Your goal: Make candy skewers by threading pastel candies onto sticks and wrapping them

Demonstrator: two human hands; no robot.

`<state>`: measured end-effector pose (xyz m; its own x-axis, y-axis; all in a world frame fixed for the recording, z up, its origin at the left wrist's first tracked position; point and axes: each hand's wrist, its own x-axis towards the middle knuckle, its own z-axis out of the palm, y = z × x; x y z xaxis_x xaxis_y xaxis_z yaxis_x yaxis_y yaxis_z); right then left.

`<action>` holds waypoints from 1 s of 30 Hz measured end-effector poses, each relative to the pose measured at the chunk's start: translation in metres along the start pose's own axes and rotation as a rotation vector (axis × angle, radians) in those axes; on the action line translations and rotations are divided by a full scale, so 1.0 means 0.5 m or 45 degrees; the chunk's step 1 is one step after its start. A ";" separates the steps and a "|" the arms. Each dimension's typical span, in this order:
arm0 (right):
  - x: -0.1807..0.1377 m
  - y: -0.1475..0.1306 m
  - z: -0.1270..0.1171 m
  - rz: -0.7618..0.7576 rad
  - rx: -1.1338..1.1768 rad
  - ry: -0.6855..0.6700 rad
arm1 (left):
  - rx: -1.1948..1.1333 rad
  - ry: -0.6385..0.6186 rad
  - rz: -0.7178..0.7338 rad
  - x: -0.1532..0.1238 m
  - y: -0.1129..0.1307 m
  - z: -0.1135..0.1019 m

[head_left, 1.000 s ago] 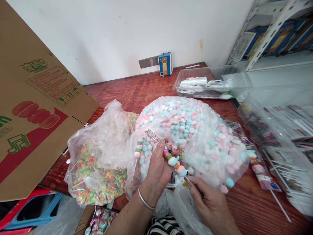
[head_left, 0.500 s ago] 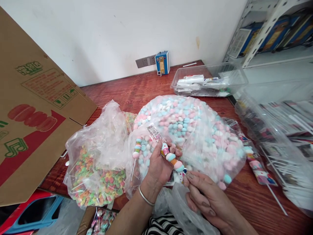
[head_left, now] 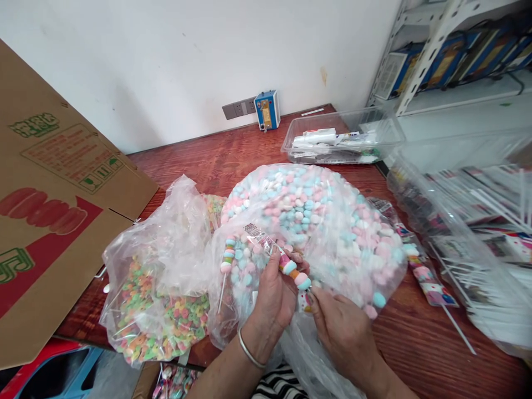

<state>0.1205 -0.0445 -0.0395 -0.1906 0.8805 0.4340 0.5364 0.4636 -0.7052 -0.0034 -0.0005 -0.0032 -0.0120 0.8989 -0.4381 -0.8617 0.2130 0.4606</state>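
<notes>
My left hand (head_left: pixel 274 299) is closed around a marshmallow skewer (head_left: pixel 296 272) with pink, white and blue marshmallows and an orange piece between them. A clear printed wrapper (head_left: pixel 257 235) covers its upper part and sticks out past my fingers. At the lower end, my right hand (head_left: pixel 344 327) pinches the skewer's stick, which is mostly hidden. Just below lies another printed wrapper (head_left: pixel 305 302), partly covered by my hands. An unwrapped skewer (head_left: pixel 228 256) with a white stick rests left of my left hand, on the clear bag of pastel marshmallows (head_left: pixel 291 191).
Left is a bag of colourful ring-shaped candy (head_left: pixel 166 316), beside a cardboard box (head_left: pixel 54 183). A wrapped skewer (head_left: pixel 430 280) lies right, near a clear bin (head_left: pixel 440 233) of wrappers and sticks. Behind stand a plastic tray (head_left: pixel 344 147) and a blue device (head_left: pixel 267 111).
The wrapper has come further down over the skewer's upper end. My right hand has turned and closed in at the lower end. The camera view has shifted slightly.
</notes>
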 end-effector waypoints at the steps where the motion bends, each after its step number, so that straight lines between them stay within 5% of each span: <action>1: 0.003 -0.004 -0.002 0.206 0.257 -0.099 | -0.006 -0.040 -0.013 0.000 0.001 0.000; 4: 0.012 -0.012 -0.004 0.854 1.123 -0.361 | -0.025 -0.155 -0.053 0.002 0.008 -0.003; 6: 0.017 -0.012 -0.003 1.078 1.475 -0.390 | -0.004 -0.175 -0.078 0.005 0.015 -0.009; 13: 0.017 -0.008 0.000 1.166 1.623 -0.324 | 0.072 -0.114 0.159 0.016 0.034 -0.019; 20: 0.023 -0.012 -0.014 1.187 1.821 -0.462 | -0.178 0.058 -0.111 0.021 0.045 0.001; 26: 0.011 -0.007 -0.004 1.048 1.428 -0.410 | -0.144 0.160 -0.088 0.018 0.033 0.009; 30: 0.001 0.000 0.010 0.290 0.392 -0.173 | -0.052 0.269 0.067 0.007 0.006 0.017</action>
<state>0.1163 -0.0435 -0.0422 -0.2131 0.9596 0.1834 0.3101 0.2445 -0.9187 -0.0018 0.0065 0.0034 -0.1596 0.8073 -0.5682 -0.8767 0.1487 0.4575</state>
